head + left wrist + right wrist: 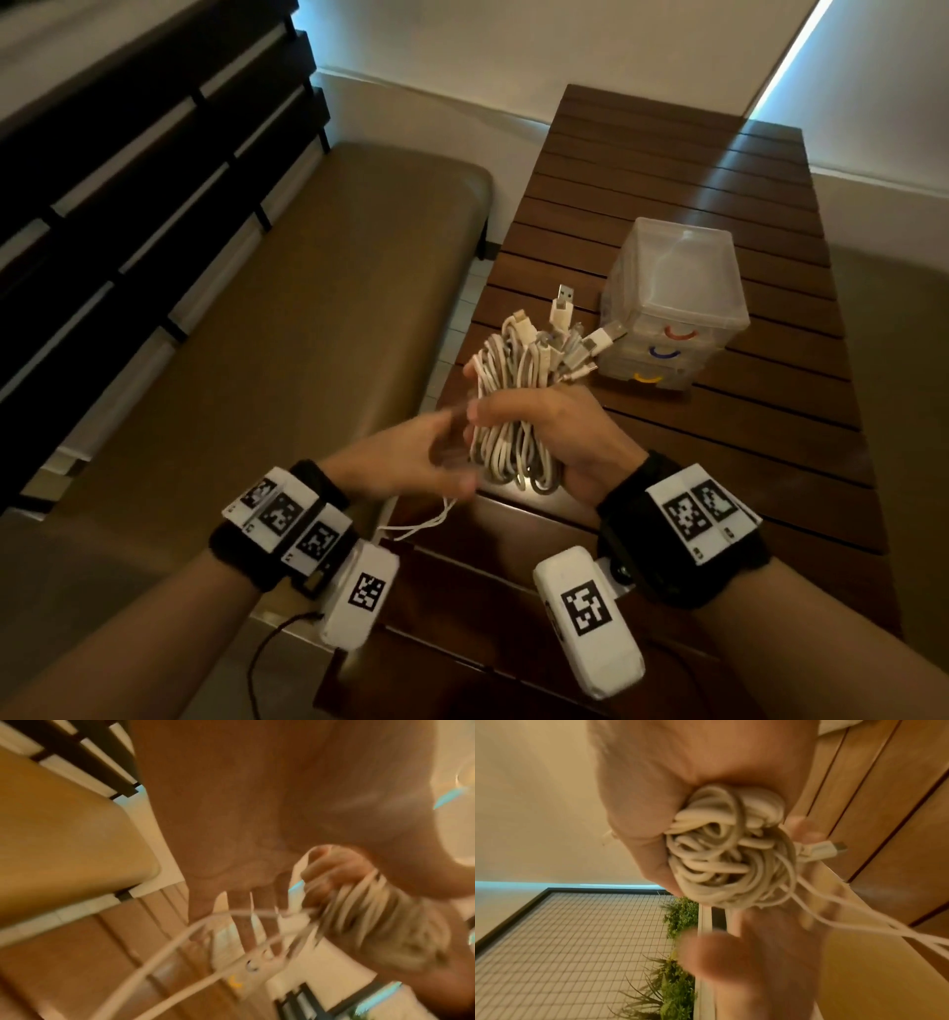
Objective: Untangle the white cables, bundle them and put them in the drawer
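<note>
My right hand (534, 421) grips a coiled bundle of white cables (506, 370) upright above the near end of the table. Several USB plugs (564, 303) stick out of its top. From the right wrist the looped bundle (721, 858) fills my fist (667, 780), with one plug (829, 850) poking out sideways. My left hand (411, 452) is just left of the bundle, blurred, its fingers stretched toward it and pinching nothing that I can see. A thin loose strand (426, 521) hangs in a slack loop under that hand. The translucent drawer unit (678, 288) stands behind the bundle, its drawers closed.
The dark slatted wooden table (719, 462) runs away from me, with the drawer unit in its middle. A tan cushioned bench (257, 334) lies to the left with a dark slatted back. A narrow strip of tiled floor (462, 308) separates bench and table.
</note>
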